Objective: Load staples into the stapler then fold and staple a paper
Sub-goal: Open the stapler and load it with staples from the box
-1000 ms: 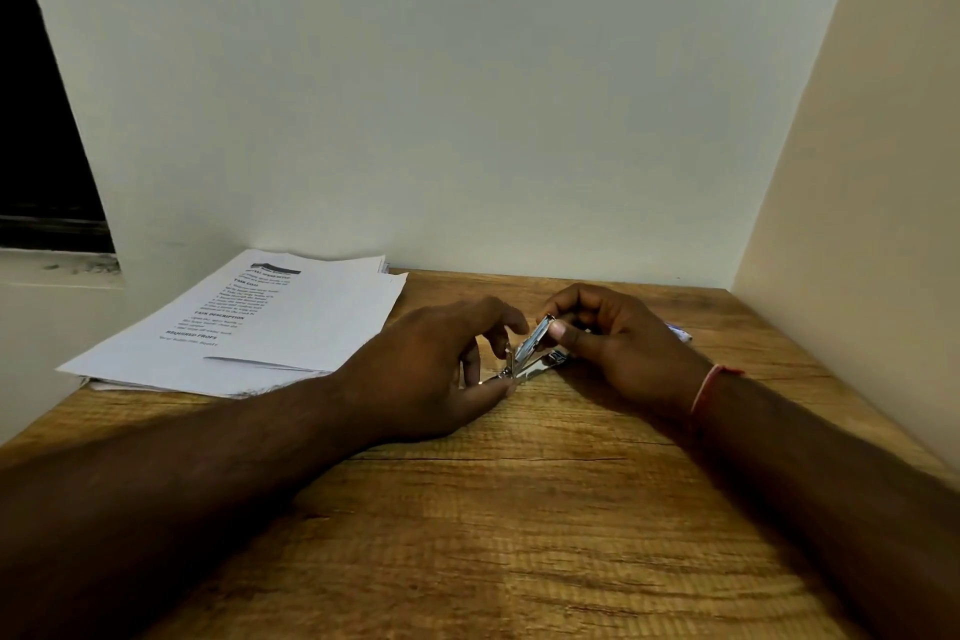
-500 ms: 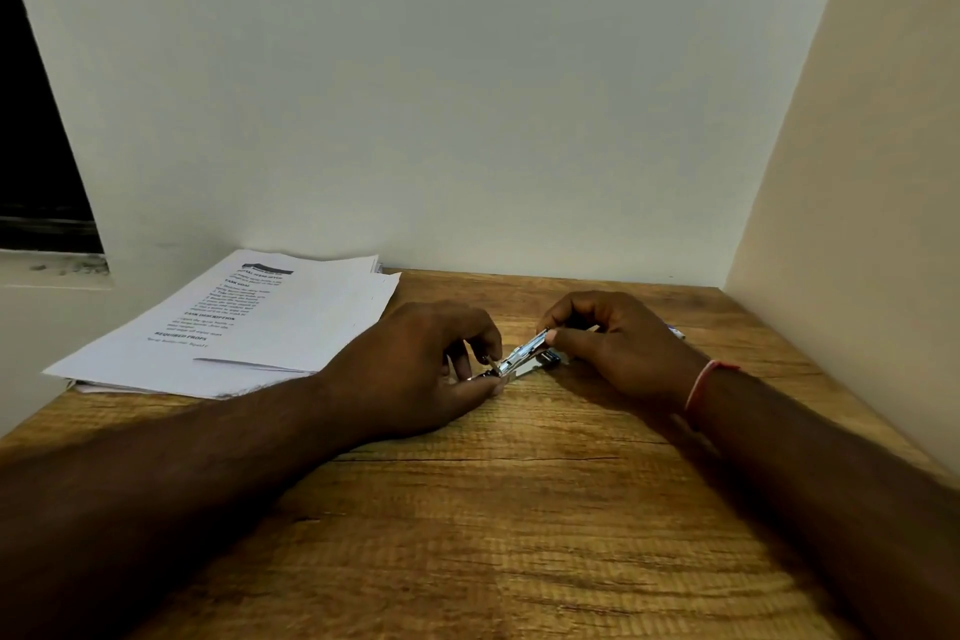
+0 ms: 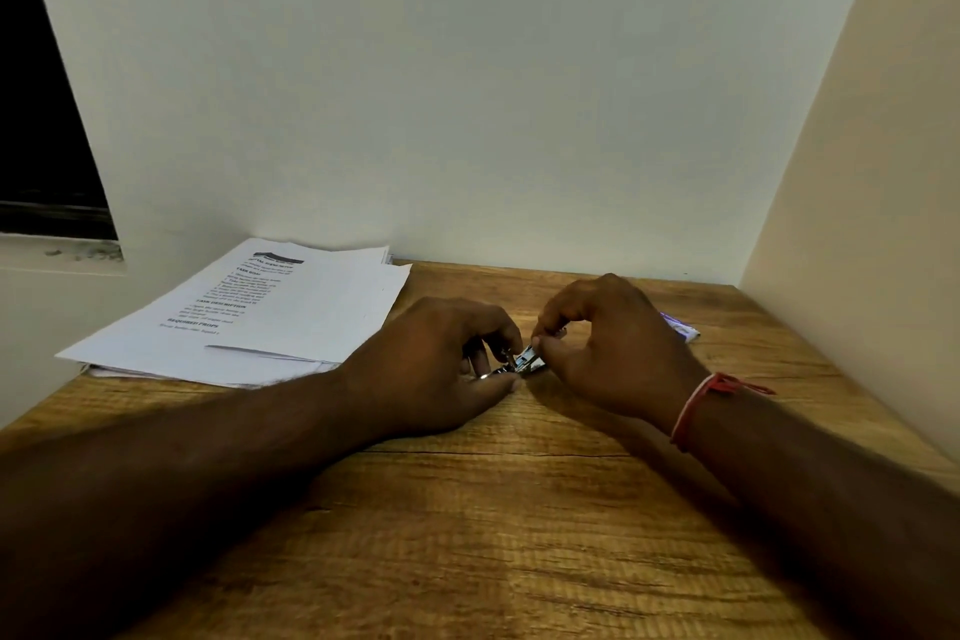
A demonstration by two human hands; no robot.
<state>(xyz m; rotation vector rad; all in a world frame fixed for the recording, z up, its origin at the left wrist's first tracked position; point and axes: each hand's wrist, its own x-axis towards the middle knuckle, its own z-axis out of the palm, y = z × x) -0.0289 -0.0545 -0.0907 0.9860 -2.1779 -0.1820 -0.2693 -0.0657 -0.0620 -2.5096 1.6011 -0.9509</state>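
A small shiny metal stapler [image 3: 525,360] lies low on the wooden table [image 3: 519,509], between my two hands. My left hand [image 3: 441,364] curls round its left end, thumb under and fingers over it. My right hand [image 3: 613,343] pinches the stapler's right end from above with thumb and forefinger. Most of the stapler is hidden by the fingers, and I cannot tell if staples are inside. A stack of white printed paper [image 3: 270,312] lies at the back left of the table.
A small purple and white packet [image 3: 680,326] peeks out behind my right hand. A pale wall closes the back and a beige panel [image 3: 857,172] the right side. A dark window opening [image 3: 47,120] is at the far left.
The stapler's raised upper part has come down flatter toward the table. My left fingers have curled in closer over its left end, and my right hand has risen above it.
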